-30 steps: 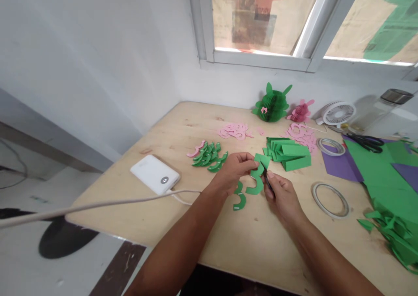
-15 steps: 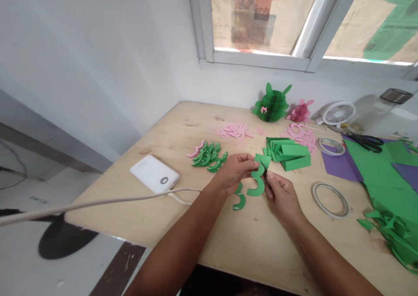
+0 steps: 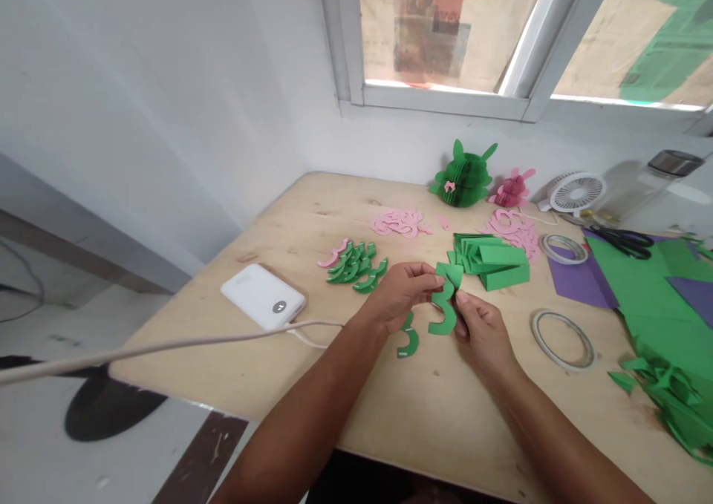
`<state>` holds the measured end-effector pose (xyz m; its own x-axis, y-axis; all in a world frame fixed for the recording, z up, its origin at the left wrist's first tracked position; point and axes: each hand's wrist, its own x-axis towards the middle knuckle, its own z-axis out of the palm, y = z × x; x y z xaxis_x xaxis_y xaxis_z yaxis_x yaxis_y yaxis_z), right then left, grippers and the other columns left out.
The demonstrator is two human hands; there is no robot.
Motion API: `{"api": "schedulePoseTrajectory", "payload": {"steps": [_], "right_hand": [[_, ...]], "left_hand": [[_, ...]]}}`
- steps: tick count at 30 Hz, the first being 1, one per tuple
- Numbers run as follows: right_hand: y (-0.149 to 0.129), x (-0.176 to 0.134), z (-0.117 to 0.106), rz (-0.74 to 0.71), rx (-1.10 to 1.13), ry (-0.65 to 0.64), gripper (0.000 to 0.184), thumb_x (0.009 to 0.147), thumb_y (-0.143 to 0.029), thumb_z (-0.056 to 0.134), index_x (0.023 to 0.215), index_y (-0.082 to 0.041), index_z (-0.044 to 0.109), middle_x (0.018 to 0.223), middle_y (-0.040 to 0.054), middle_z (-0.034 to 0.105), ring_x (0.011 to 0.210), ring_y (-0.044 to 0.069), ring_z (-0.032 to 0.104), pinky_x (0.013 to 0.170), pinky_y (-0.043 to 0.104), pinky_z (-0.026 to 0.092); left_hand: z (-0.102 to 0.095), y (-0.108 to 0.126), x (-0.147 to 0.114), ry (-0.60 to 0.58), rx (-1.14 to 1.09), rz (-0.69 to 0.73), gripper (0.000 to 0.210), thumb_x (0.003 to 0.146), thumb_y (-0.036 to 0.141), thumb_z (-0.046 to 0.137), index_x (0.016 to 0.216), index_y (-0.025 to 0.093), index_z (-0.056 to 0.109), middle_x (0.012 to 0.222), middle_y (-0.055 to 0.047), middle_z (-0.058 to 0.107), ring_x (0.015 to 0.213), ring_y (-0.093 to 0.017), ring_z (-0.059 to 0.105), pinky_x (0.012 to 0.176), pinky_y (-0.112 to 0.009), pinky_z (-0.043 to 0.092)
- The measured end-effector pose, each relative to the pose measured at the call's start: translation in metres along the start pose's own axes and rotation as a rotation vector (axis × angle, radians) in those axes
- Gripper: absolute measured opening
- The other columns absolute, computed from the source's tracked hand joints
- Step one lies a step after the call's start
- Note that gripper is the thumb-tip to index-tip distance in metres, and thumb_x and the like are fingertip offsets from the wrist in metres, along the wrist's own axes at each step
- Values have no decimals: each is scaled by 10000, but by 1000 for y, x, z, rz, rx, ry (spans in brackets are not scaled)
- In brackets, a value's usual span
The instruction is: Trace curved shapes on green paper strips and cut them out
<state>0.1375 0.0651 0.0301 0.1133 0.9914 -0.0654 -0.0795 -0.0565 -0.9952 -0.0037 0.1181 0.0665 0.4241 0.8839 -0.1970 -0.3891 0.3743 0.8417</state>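
My left hand (image 3: 409,292) pinches a green paper cutout (image 3: 444,315) with a wavy, 3-like curve and an uncut-looking flap on top. My right hand (image 3: 483,324) is closed at the cutout's right edge, on what looks like dark-handled scissors, mostly hidden by the fingers and the paper. A similar green curved piece (image 3: 409,343) with white strips lies on the table below my left wrist. Beyond the hands sits a stack of folded green paper (image 3: 493,261). Left of them lie small green curved pieces (image 3: 352,263) with a pink one beside them.
Pink cutouts (image 3: 399,223) lie farther back. Green (image 3: 466,181) and pink (image 3: 513,191) paper figures stand against the wall, near a fan (image 3: 578,192). Tape rolls (image 3: 564,368), black scissors (image 3: 621,241) and green scraps (image 3: 668,385) are at right. A power bank (image 3: 263,296) with a cable lies left.
The green cutout has shifted slightly right and turned a little in my fingers. The dark blade showing beside it earlier is now mostly out of sight. Both hands stay in nearly the same place.
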Motion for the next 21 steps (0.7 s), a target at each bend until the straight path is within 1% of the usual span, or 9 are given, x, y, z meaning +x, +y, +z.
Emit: {"api": "schedulePoseTrajectory", "payload": {"steps": [5,8,11,16,21], "right_hand": [[-2,0,0,4,-22,-1,565,790,-671,616,521,-216,415,431,-70,315,432,81,220,448,270,148],[-3,-1,1,-6,-40,5,576,782,-681,617,507,-220,408,423,-69,311,429,82,220,446,271,149],[-3,0,1,2,-55,10,565,774,-691,615,519,-217,442,416,-67,321,422,83,218,437,268,153],[-2,0,2,5,-61,14,572,767,-696,614,511,-213,447,417,-62,326,418,83,228,417,260,164],[1,1,1,35,-32,3,521,772,-685,623,606,-196,548,416,-74,329,412,84,221,409,256,144]], "left_hand": [[0,0,0,38,63,29,283,549,300,824,595,151,588,611,22,567,627,-96,522,633,-244,395],[-2,-1,1,41,140,76,240,583,312,777,597,154,597,621,11,582,616,-97,506,640,-248,398],[-3,-2,2,55,206,124,208,598,315,746,602,158,609,618,10,581,609,-100,496,645,-252,403],[-3,1,2,89,217,149,185,594,291,739,616,164,607,615,13,582,629,-111,519,659,-251,410],[-2,2,1,88,223,146,176,599,292,728,608,162,609,606,12,587,622,-109,522,659,-248,410]]}}
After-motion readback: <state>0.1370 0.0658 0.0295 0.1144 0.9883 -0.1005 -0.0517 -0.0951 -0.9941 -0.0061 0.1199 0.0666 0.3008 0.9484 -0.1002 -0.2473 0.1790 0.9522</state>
